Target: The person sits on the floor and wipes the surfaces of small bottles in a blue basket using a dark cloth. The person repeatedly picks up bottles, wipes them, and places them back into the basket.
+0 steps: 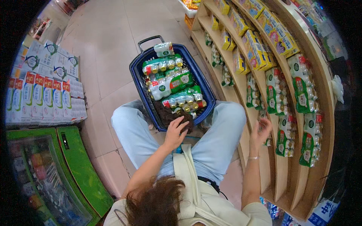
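A blue plastic shopping basket (208, 84) stands on the floor between my knees, holding several shrink-wrapped packs of small bottles (171, 84) in green and white. Over the basket's near end lies a dark brown cloth-like thing (169, 115). My left hand (178, 131) is at that brown thing, fingers spread; whether it grips any of it is not clear. My right hand (260, 131), slightly blurred, is raised by the wooden shelves on the right, close to a low pack of bottles. Nothing shows in its partly curled fingers.
Wooden shelves (270, 180) curve along the right, with bottle packs (306, 84) and yellow boxed packs (256, 50). White and red milk cartons (39, 99) are stacked at left, above a green freezer (84, 172). A white tray (189, 11) stands past the shelf's far end. Tiled floor (110, 50) surrounds the basket.
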The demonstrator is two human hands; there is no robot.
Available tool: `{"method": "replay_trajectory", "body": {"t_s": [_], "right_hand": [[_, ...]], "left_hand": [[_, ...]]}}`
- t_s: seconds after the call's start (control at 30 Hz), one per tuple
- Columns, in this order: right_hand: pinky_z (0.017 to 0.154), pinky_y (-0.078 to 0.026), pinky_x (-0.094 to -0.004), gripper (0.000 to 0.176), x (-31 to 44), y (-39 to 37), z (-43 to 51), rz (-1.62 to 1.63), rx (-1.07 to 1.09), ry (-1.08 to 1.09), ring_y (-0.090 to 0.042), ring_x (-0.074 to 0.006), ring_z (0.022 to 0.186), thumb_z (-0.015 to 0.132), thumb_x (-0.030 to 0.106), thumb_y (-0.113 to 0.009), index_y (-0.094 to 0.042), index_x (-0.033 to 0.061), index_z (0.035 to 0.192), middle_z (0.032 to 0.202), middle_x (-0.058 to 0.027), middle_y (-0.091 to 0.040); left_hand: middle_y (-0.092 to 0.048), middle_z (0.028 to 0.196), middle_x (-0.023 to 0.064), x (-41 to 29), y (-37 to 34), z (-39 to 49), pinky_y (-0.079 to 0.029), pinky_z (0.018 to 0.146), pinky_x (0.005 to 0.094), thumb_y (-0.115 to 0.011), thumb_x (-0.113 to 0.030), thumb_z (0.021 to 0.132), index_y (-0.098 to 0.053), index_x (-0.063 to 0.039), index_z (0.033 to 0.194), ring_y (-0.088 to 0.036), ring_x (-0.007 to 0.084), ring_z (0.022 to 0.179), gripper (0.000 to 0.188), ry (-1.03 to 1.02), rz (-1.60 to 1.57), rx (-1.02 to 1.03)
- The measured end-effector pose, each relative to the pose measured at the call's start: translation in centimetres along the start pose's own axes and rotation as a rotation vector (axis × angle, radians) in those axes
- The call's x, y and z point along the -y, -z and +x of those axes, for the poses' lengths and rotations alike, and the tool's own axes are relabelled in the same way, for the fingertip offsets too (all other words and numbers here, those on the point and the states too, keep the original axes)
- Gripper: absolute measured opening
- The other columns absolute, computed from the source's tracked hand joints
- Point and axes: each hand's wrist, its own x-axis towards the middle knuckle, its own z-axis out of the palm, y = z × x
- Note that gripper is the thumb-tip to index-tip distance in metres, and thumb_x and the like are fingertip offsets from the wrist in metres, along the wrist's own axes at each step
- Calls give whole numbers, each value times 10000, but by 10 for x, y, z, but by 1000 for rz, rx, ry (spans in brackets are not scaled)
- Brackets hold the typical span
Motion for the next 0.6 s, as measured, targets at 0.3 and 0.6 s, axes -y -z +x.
{"method": "replay_trajectory", "body": {"t_s": [0.3,0.6], "right_hand": [[963,-461,-411,605,38,-255,63,-57,1058,53,-575,-327,1166,844,353,-731,-498,-31,1249,1254,-212,-587],[985,-450,-411,783,32,-335,57,64,945,-83,-570,-366,1146,696,347,-826,-466,-38,1275,1226,-230,-573]], "left_hand": [[-439,1399,177,-9,2,-1,-401,1055,461,-753,-23,692,-505,-142,1378,-438,394,1249,739,15,33,48],[-461,1303,219,-11,4,9,-422,974,444,-783,-40,664,-421,-82,1431,-459,393,1136,849,195,87,46]]}}
